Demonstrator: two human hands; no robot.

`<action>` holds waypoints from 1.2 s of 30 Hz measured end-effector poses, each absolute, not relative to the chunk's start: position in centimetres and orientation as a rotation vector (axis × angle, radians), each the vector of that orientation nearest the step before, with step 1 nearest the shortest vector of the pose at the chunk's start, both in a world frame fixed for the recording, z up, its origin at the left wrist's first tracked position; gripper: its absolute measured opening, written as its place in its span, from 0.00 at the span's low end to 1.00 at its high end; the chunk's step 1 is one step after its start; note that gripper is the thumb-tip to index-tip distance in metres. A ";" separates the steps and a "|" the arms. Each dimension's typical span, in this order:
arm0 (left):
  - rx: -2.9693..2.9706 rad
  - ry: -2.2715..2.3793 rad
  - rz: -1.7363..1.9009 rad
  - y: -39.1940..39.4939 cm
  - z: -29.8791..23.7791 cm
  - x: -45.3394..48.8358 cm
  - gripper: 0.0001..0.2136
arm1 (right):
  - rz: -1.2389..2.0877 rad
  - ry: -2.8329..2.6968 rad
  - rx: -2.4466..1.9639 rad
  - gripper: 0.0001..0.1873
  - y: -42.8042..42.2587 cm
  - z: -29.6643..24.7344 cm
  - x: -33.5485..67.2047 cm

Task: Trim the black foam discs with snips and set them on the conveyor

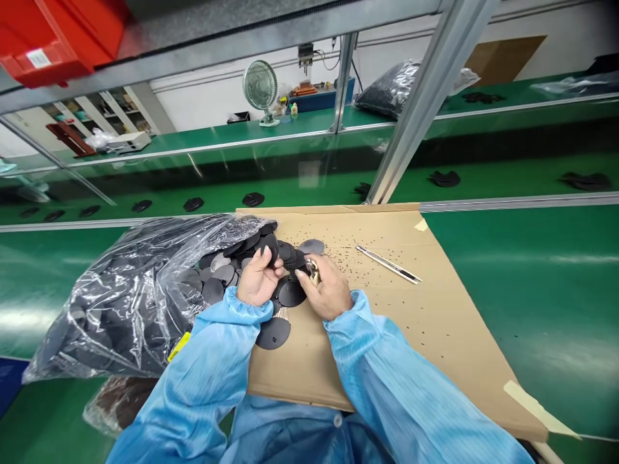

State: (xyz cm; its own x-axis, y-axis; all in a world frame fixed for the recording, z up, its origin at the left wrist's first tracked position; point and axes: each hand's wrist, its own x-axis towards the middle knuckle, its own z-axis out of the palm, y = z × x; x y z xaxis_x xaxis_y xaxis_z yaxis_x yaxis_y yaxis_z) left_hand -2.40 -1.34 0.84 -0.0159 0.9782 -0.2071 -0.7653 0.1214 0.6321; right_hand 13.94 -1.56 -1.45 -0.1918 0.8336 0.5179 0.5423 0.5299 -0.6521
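My left hand (260, 278) pinches a thin black disc (269, 246) between thumb and fingers, holding it tilted up at the mouth of a clear plastic bag (140, 290). In my right hand (329, 289) is a small tool (313, 269) with shiny metal and cream-coloured parts; its kind is mostly hidden by my fingers. Its tip is close to the loose discs, apart from the one in my left hand. More black discs (292, 292) lie heaped between my hands and spill from the bag. One single disc (273, 333) rests nearer to me on the cardboard.
A cardboard sheet (387, 328) covers the bench, sprinkled with tiny dark bits. On its right part lies a slim cutter knife (389, 264). Behind runs a green conveyor (309, 183) carrying small piles of discs. A metal post (425, 103) rises at the far side; a red bin (58, 38) sits overhead.
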 end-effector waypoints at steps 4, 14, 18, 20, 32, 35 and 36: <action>0.272 0.749 1.328 -1.6 1.3 -2.6 0.04 | 0.430 -1.850 -1.121 0.14 -1.6 -1.5 13.9; 0.472 0.851 1.386 -1.8 0.3 -2.0 0.08 | 0.499 -1.654 -1.196 0.13 -1.3 -1.3 14.2; 0.536 0.844 1.378 -1.7 0.1 -1.9 0.10 | 0.492 -1.661 -1.170 0.13 -1.4 -1.4 14.1; 0.551 0.830 1.378 -1.7 -0.1 -1.8 0.12 | 0.494 -1.660 -1.168 0.13 -1.3 -1.3 14.0; 0.535 0.773 1.380 -1.7 -0.1 -1.5 0.18 | 0.509 -1.562 -1.225 0.13 -0.4 -0.3 13.8; 0.500 0.767 1.406 -1.5 -0.2 -1.4 0.20 | 0.338 -1.753 -1.293 0.13 3.3 1.6 13.7; 0.487 0.768 1.416 -1.5 -0.3 -1.3 0.21 | 0.243 -1.855 -1.329 0.14 5.1 2.3 14.0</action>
